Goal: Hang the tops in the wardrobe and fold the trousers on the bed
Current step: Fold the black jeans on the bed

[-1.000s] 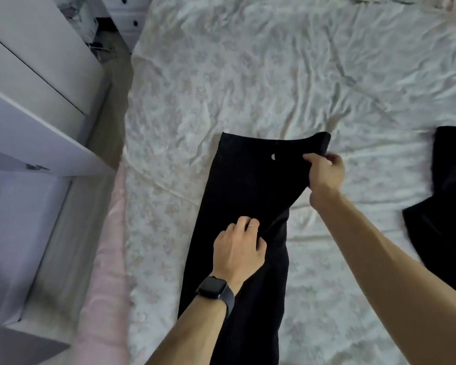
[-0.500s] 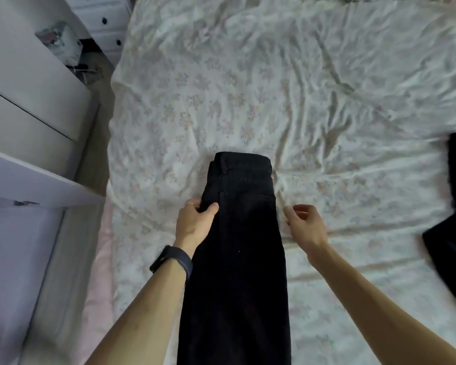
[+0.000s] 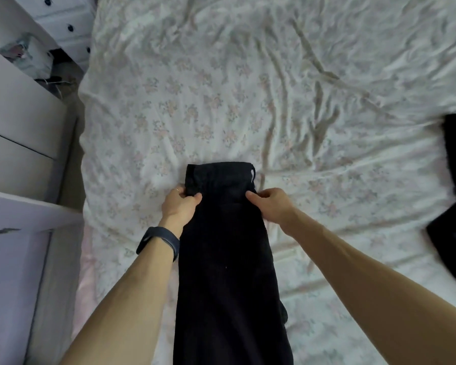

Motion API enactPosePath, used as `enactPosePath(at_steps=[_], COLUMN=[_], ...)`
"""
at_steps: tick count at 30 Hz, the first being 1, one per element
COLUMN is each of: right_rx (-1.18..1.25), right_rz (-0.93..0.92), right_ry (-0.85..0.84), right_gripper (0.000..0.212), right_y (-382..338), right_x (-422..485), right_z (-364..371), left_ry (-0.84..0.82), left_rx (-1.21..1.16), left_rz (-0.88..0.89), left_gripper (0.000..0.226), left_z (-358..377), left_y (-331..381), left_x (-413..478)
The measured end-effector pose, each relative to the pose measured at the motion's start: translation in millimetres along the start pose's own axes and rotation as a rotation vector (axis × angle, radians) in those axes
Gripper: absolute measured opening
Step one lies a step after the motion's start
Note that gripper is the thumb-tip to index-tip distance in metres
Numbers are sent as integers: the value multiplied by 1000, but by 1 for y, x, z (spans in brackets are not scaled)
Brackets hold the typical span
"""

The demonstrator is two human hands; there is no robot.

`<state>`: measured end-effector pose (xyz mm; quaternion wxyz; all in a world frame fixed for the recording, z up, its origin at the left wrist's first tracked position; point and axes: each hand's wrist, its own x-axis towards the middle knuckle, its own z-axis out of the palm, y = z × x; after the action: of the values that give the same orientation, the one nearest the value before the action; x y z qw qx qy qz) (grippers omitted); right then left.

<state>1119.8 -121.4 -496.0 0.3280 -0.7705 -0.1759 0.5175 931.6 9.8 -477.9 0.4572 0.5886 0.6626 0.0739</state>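
Black trousers (image 3: 227, 272) lie lengthwise at six o'clock on the bed (image 3: 221, 101), halved leg over leg since a second ago. The left hand (image 3: 178, 206) and right hand (image 3: 273, 206) each have a grip pinching the waist's side edges, so crosswise folding probably follows.

Black trousers (image 3: 227, 259) on bed (image 3: 221, 88), left hand (image 3: 181, 204), right hand (image 3: 270, 205) pinching waist sides

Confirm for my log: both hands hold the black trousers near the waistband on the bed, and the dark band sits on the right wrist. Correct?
No: the head view shows the dark band on the left wrist, not the right. Otherwise, left hand and right hand both hold the black trousers near the waistband on the bed.
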Motion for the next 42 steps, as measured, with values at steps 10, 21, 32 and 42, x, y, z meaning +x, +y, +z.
enactPosePath(at_steps=[10,21,32,42], right_rx=[-33,318,271,630], right_rz=[-134,313,346,477], right_ry=[250,116,153,210], right_gripper=[18,52,56,32], right_y=[37,134,130,117], right_x=[-50,-216,-212,-200], right_z=[2,38,38,45], left_ry=[108,2,-12,3], left_rx=[148,632,593,618], left_rz=[95,625,428,409], left_gripper=[49,59,56,57], left_z=[7,74,89,86], left_y=[-10,-85,-104,-107], left_x=[-7,-175,-185,-186])
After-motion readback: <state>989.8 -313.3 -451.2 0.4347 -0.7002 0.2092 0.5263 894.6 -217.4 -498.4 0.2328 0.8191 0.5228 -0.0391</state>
